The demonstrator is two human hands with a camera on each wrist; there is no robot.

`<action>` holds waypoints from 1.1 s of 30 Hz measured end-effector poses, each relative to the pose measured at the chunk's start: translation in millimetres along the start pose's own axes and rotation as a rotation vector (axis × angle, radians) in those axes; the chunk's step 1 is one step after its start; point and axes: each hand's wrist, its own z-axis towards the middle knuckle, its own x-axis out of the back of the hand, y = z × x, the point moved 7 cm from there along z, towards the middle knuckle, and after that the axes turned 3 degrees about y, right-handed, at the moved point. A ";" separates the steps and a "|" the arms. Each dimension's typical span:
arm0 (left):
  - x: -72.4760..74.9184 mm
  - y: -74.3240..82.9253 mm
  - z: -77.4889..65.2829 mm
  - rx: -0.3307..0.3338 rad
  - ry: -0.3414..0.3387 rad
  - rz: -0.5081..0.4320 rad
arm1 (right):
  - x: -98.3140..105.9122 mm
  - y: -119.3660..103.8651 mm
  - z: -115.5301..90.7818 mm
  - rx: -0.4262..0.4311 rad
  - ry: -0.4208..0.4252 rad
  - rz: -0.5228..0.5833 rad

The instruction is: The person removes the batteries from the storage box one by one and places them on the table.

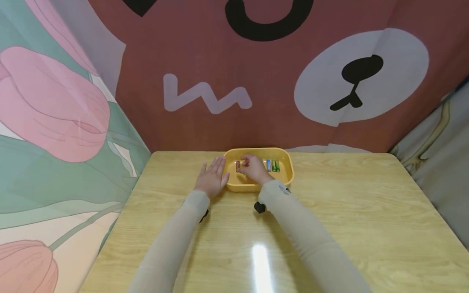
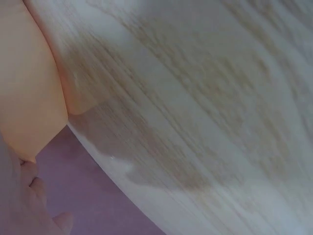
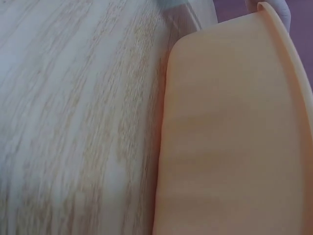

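Observation:
A shallow yellow tray (image 1: 244,188) stands at the far edge of the wooden table. Inside it, at the left, a brown battery (image 1: 237,166) lies at the fingertips of my right hand (image 1: 255,169). The index finger and thumb curl toward its two ends and pinch it. To the right of that hand, a blue-purple battery (image 1: 268,165) and two green batteries (image 1: 275,165) lie side by side on the tray floor. My left hand (image 1: 211,179), fingers straight, rests along the tray's left wall. The right wrist view shows the tray's outer wall (image 3: 230,127), with the batteries hidden behind it.
The wooden table (image 1: 351,219) extends around the tray, with a bright light reflection near its middle. A brown printed curtain (image 1: 205,130) hangs right behind the tray, and a floral curtain (image 1: 55,122) borders the left side.

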 end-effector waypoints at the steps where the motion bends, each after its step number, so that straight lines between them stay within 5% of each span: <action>1: -1.0 0.3 -1.1 0.002 -0.007 -0.003 | -1.1 1.6 0.4 0.000 0.001 -0.010; 11: -3.9 -3.3 2.5 0.000 0.027 -0.010 | -4.2 5.6 9.1 -0.017 0.004 -0.018; 24: -5.4 -6.2 4.1 -0.022 0.044 -0.024 | -11.6 4.2 19.4 -0.022 -0.011 -0.169; 33: -10.9 -8.9 2.9 -0.012 0.054 -0.074 | -21.4 6.5 23.0 -0.045 -0.069 -0.133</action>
